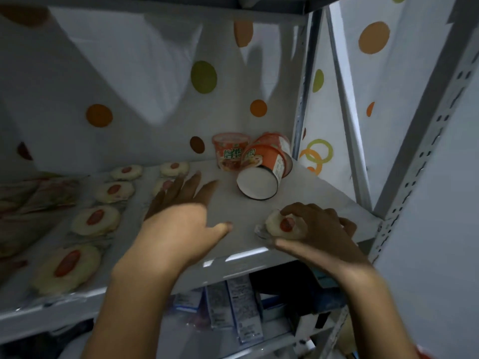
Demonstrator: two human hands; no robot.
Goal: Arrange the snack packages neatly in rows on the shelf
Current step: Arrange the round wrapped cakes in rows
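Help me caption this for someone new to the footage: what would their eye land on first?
Probably the right hand at the front right of the shelf, gripping a round snack package with a red centre. Then the two rows of like packages on the left, the open left hand stretched over the second row. At the back right, one orange noodle cup lies tipped, white base forward.

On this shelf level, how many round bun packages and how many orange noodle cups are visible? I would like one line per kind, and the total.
round bun packages: 7 (6 on the shelf, 1 in the right hand; one partly behind the left hand)
orange noodle cups: 3 (1 upright, 2 tipped)
total: 10
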